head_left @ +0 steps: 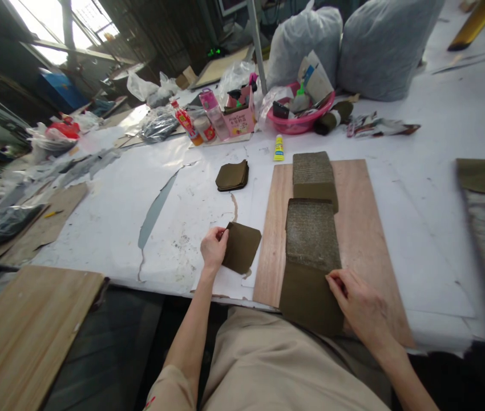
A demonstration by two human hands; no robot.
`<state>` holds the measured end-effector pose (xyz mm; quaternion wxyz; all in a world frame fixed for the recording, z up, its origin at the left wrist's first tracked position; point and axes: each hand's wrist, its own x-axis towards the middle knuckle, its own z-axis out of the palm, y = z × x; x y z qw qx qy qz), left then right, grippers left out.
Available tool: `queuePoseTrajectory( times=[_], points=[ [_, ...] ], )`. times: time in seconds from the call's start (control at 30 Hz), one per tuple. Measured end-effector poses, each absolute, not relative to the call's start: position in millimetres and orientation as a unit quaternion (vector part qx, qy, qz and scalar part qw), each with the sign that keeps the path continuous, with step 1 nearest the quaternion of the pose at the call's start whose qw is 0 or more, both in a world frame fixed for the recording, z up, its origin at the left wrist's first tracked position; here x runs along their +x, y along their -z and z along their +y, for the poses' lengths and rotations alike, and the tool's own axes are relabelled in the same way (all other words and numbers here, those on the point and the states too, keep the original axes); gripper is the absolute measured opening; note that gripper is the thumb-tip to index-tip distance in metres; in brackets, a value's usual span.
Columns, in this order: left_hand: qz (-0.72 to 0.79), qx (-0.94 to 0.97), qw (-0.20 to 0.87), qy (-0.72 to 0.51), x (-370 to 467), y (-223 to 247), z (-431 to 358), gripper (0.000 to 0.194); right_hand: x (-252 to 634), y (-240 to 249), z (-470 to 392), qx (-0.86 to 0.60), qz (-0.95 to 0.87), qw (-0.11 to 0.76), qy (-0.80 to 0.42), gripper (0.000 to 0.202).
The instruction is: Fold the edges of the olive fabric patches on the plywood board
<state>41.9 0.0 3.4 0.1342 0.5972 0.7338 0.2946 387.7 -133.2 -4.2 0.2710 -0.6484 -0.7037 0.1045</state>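
Observation:
Between the fingertips of my left hand (pixel 214 249) is the corner of an olive fabric piece (pixel 242 248) with clipped corners, over the white table. My right hand (pixel 360 308) pinches the right edge of a larger olive fabric piece (pixel 310 297), which hangs over the table's front edge. Above that piece lie a rough grey-streaked patch (pixel 312 233) and, farther back, a similar patch (pixel 312 167), overlapping on a wooden board (pixel 360 228). A small stack of olive pieces (pixel 231 176) sits behind my left hand.
A yellow glue tube (pixel 278 148) stands behind the board. Farther back are a pink basket (pixel 298 124) of supplies, a pink box (pixel 240 119), a red bottle (pixel 186 123) and large grey sacks (pixel 306 48). Another wooden board (pixel 32 331) is at the lower left.

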Motion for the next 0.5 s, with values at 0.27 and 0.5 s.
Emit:
queuePoseTrajectory(
  times=[0.27, 0.5],
  points=[
    [0.758, 0.602, 0.108, -0.226, 60, -23, -7, 0.038, 387, 5, -133, -0.637, -0.703, 0.294, -0.116, 0.023],
    [0.742, 0.636, 0.03, -0.212, 62, -30, -14, 0.022, 383, -8, -137, -0.66, -0.674, 0.285, -0.169, 0.015]
  ],
)
